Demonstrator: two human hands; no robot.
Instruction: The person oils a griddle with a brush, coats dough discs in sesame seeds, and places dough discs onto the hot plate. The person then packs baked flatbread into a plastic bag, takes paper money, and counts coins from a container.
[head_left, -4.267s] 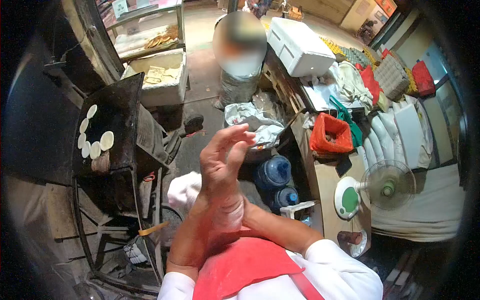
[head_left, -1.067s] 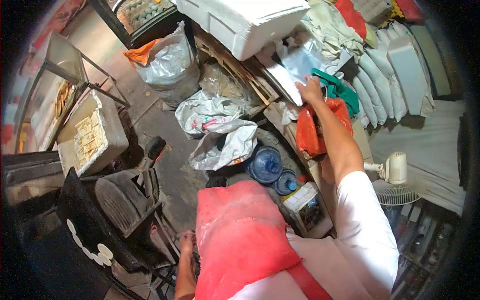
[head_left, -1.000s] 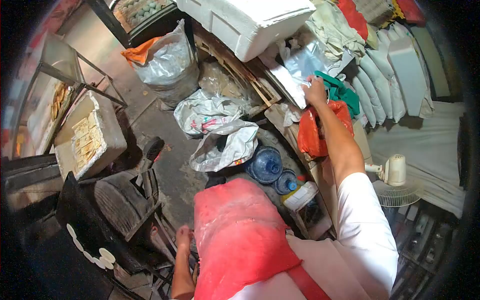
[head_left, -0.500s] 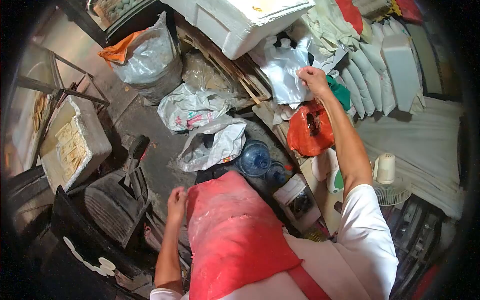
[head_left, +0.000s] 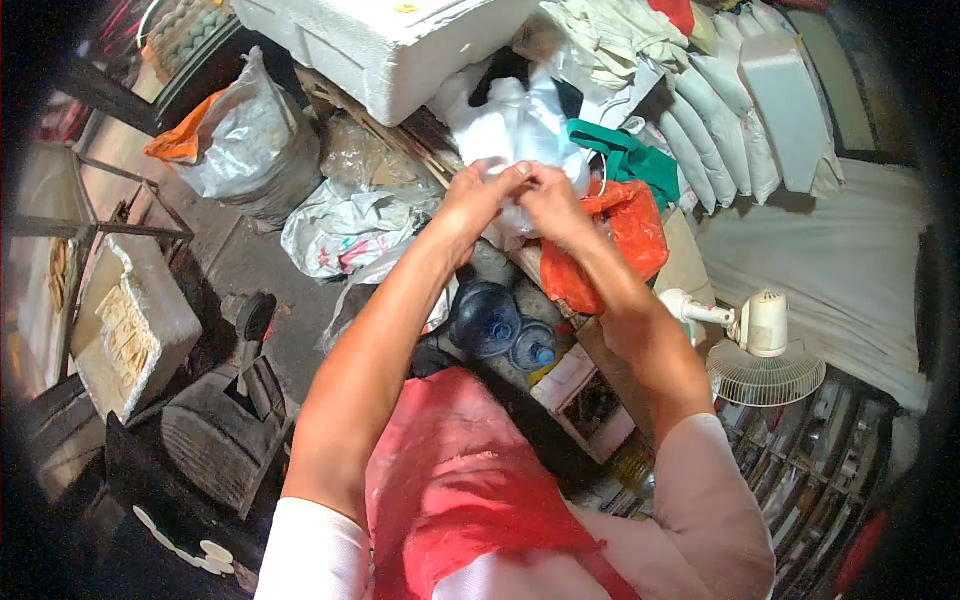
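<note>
Two hands (head_left: 474, 205) (head_left: 556, 207) pinching white film (head_left: 520, 125) (probably plastic), crumpled

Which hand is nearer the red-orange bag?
Right. The right hand is just left of the red-orange bag's upper part; the left hand is farther left, past the right hand.

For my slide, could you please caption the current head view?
Left hand and right hand meet at a white plastic bag beside a red bag.
</note>
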